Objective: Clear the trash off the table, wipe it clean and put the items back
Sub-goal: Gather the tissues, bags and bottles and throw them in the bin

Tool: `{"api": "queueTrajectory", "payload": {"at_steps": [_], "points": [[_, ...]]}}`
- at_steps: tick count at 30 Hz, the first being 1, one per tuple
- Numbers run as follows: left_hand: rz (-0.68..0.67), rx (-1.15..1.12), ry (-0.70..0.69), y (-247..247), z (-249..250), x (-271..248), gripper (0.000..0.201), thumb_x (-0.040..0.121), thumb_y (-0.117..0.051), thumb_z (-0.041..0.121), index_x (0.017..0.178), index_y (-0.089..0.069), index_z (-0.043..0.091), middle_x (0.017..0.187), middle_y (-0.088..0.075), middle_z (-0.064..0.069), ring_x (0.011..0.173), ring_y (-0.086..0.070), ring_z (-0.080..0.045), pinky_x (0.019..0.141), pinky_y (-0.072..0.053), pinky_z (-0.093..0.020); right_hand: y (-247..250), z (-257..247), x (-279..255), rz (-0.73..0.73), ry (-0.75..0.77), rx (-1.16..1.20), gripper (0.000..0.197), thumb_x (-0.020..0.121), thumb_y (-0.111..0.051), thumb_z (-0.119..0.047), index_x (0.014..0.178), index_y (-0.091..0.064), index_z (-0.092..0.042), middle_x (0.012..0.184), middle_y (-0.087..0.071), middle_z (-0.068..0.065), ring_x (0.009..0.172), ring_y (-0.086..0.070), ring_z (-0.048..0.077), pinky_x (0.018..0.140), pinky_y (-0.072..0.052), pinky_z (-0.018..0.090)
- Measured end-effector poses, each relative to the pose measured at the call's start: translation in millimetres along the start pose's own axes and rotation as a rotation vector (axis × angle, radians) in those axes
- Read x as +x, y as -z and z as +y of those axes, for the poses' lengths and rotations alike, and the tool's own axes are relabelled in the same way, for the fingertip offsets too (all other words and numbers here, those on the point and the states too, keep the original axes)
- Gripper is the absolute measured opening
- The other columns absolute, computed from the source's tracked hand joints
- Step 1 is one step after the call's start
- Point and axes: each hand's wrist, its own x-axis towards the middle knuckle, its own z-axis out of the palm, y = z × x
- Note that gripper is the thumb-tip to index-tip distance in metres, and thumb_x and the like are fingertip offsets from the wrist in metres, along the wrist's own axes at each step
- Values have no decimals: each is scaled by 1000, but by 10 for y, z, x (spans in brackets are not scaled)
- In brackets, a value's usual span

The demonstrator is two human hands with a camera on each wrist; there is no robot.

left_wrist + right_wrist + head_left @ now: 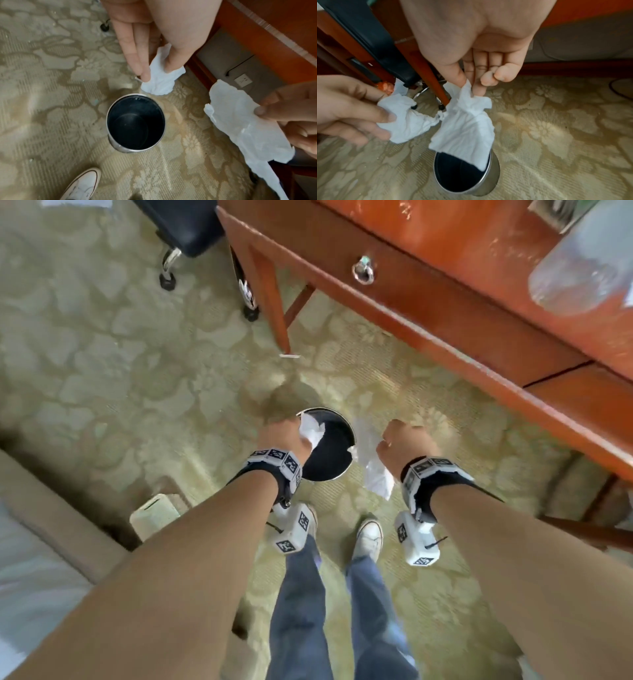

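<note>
I stand over a round metal trash bin (348, 430) on the carpet; its dark inside looks empty in the left wrist view, rim (107, 121). My left hand (294, 436) pinches a crumpled white tissue (311, 433) above the bin's far rim, thumb and fingers closed on the tissue (160, 82). My right hand (394, 440) pinches a longer white tissue (375, 470) that hangs beside the bin's right edge. In the right wrist view thumb and forefinger of the right hand (469, 86) hold this long tissue (469, 128) over the bin (494, 170), with the left hand's tissue (406, 124) beside it.
A red-brown wooden table (445, 241) with a ring-handled drawer (363, 270) stands at the upper right, a clear plastic bottle (582, 275) on it. A black wheeled chair (185, 231) is behind the table leg. My white shoes (369, 539) stand just before the bin.
</note>
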Motion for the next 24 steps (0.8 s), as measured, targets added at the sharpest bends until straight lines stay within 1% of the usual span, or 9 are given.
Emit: {"api": "queueTrajectory", "payload": {"at_steps": [4, 7, 10, 11, 13, 15, 16, 21, 24], "points": [[-24, -48, 54, -681, -367, 332, 28, 92, -54, 16, 117, -57, 4, 106, -66, -18, 97, -63, -36, 69, -41, -30, -644, 29, 324, -32, -70, 52, 23, 96, -47, -26, 112, -53, -10, 90, -56, 9, 82, -63, 33, 77, -58, 44], [-1, -100, 114, -962, -556, 444, 27, 92, -57, 17, 115, -58, 4, 107, -67, -18, 100, -64, -37, 74, -48, -35, -987, 20, 479, -55, -119, 86, 25, 96, -48, -29, 114, -55, -12, 95, -56, 9, 86, -63, 34, 80, -57, 44], [27, -206, 159, -1101, -665, 485, 23, 89, -64, 17, 109, -60, 7, 107, -69, -14, 97, -65, -32, 71, -45, -31, -1183, -15, 590, -57, -143, 116, 27, 94, -48, -31, 113, -56, -13, 99, -62, 11, 84, -63, 31, 78, -57, 42], [34, -269, 156, -1129, -695, 486, 26, 88, -66, 15, 112, -60, 9, 111, -69, -10, 97, -65, -28, 72, -45, -29, -1207, -39, 606, -55, -152, 116, 26, 94, -48, -30, 112, -56, -13, 98, -62, 11, 82, -63, 30, 77, -58, 41], [12, -386, 140, -1156, -730, 463, 41, 86, -70, 11, 124, -57, 14, 124, -66, -4, 100, -67, -20, 78, -48, -27, -1235, -77, 617, -59, -177, 112, 27, 95, -47, -31, 114, -55, -14, 101, -61, 12, 83, -62, 29, 76, -58, 41], [-28, -424, 130, -1141, -744, 443, 54, 86, -71, 11, 135, -50, 17, 131, -62, -3, 107, -67, -19, 86, -52, -29, -1226, -119, 619, -71, -190, 108, 29, 96, -46, -32, 117, -54, -14, 106, -60, 13, 86, -62, 29, 79, -57, 42], [-44, -408, 127, -1122, -752, 437, 55, 87, -71, 12, 137, -49, 17, 131, -62, -4, 108, -66, -20, 88, -53, -30, -1213, -144, 621, -75, -192, 102, 29, 96, -45, -33, 118, -53, -14, 108, -60, 13, 88, -62, 29, 81, -56, 42], [-86, -321, 144, -986, -782, 472, 43, 90, -66, 22, 131, -54, 17, 123, -65, -3, 105, -63, -21, 81, -44, -26, -1118, -315, 698, -59, -182, 135, 29, 98, -43, -32, 120, -50, -14, 110, -60, 15, 93, -58, 30, 79, -53, 39], [-105, -314, 149, -922, -773, 525, 36, 92, -63, 21, 127, -57, 15, 117, -65, -4, 92, -59, -18, 77, -43, -26, -1081, -431, 762, -54, -174, 212, 27, 98, -45, -29, 120, -50, -14, 108, -61, 14, 90, -52, 27, 75, -51, 38]]}}
